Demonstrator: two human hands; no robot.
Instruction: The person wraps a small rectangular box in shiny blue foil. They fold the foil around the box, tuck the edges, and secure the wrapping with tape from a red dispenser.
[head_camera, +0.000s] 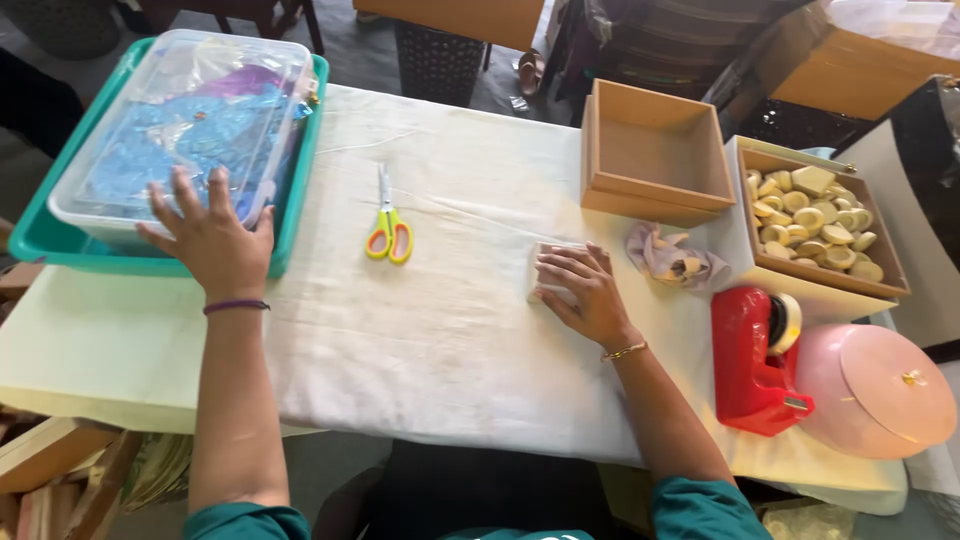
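My left hand (208, 237) lies flat with fingers spread on the near end of a clear plastic lidded box (190, 120) full of blue and purple sheets. That box sits in a teal tray (300, 190) at the table's left. My right hand (585, 290) rests palm down on a small pale block (545, 262) near the table's middle, covering most of it. Between the two hands lie scissors (389, 228) with yellow and orange handles, blades pointing away from me.
An empty wooden box (655, 150) stands at the back right, and beside it a wooden box of several pale round pieces (815, 222). A crumpled lilac wrapper (672, 258), a red tape dispenser (755, 360) and a pink round lid (880, 390) lie at the right. A white cloth (440, 340) covers the table.
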